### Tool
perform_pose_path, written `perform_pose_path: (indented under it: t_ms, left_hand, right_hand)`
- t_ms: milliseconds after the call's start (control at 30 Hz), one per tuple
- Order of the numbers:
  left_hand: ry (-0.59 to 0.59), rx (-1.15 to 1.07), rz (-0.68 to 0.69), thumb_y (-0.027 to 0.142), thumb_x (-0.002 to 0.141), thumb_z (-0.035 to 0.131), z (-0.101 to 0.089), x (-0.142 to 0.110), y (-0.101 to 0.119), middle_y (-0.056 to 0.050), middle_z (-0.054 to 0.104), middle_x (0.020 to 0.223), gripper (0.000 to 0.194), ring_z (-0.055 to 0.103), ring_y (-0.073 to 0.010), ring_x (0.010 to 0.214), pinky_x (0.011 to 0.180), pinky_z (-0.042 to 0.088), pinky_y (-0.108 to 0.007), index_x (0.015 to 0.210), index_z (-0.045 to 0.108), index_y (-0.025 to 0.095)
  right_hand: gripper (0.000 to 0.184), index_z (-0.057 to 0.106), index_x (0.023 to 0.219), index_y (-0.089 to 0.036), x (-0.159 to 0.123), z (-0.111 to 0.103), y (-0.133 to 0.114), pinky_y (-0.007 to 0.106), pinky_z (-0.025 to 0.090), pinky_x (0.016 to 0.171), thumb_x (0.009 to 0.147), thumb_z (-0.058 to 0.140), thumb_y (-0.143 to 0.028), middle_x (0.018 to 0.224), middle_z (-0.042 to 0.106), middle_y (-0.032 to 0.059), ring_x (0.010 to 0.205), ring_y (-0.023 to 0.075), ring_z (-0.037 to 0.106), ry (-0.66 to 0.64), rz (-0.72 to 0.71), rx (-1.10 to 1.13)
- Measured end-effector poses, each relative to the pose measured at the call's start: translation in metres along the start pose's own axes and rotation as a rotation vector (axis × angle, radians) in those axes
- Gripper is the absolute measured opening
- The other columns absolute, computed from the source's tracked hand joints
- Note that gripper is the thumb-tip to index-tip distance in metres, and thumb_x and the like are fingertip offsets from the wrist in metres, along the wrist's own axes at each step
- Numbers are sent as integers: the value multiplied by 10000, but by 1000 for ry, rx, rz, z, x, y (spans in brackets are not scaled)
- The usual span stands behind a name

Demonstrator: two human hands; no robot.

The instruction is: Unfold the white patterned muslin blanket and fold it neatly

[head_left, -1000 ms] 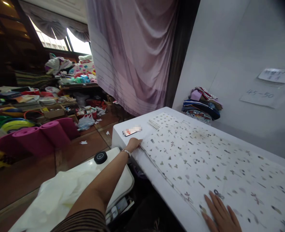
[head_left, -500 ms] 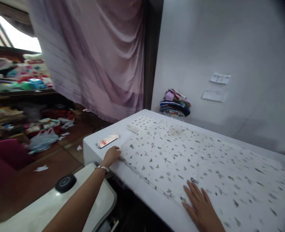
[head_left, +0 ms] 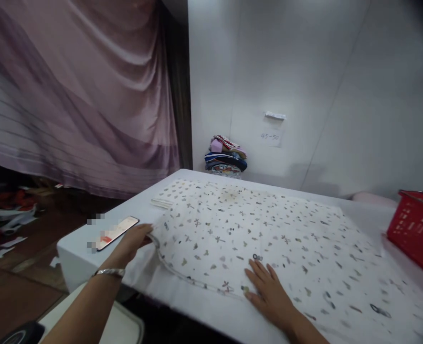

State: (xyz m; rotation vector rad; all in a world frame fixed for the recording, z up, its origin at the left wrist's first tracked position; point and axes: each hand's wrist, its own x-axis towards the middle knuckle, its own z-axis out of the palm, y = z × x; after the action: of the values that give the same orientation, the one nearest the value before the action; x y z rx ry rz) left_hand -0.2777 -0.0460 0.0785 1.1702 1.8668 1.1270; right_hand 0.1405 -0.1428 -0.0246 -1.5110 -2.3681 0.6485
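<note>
A white printed fabric (head_left: 233, 239) with small dark and green motifs lies spread over the white table. At its near left corner, my left hand (head_left: 134, 241) is closed with the edge pinched in the fingers. That corner is raised a little, and the near edge curves down from it to the table. My right hand (head_left: 267, 291) rests flat on the fabric near its front edge, fingers spread. Just beyond my left hand lies a phone (head_left: 120, 231) with a lit screen. At the far left, a folded part of cloth (head_left: 161, 203) shows beside the fabric.
A red plastic basket (head_left: 417, 234) stands at the table's right. Folded clothes (head_left: 226, 155) are stacked by the wall behind. A pink curtain (head_left: 125, 95) hangs at the left. Below left is a pale surface (head_left: 121, 325) with a black round part.
My view has turned right, bringing the red basket in. My left hand has lifted the fabric's corner slightly, so the near edge now bends. The right hand stays flat on the fabric.
</note>
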Motion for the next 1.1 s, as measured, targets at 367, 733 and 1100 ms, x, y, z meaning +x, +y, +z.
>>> perform_pose_path:
  t_ms: [367, 733, 1100]
  left_hand:
    - [-665, 223, 624, 161, 686, 472, 230, -127, 139, -55, 677, 855, 248, 600, -170, 768, 685, 466, -262, 842, 664, 153]
    - [-824, 228, 523, 188, 667, 538, 286, -180, 50, -39, 649, 936, 519, 589, -177, 813, 679, 448, -261, 1183, 502, 219]
    - [-957, 1, 349, 163, 681, 498, 274, -164, 46, -56, 607, 1118, 691, 552, -93, 610, 529, 432, -213, 1353, 348, 225]
  right_hand:
    - [483, 578, 1155, -280, 9, -77, -7, 374, 445, 902, 777, 562, -580, 1184, 613, 37, 1074, 219, 561, 407, 268, 1399]
    - [465, 576, 1085, -220, -26, -39, 6, 263, 492, 639, 717, 673, -488, 985, 660, 46, 871, 196, 618, 287, 456, 1497]
    - [291, 618, 769, -140, -14, -68, 27, 190, 456, 448, 713, 636, -425, 644, 628, 21, 527, 115, 567, 102, 521, 923]
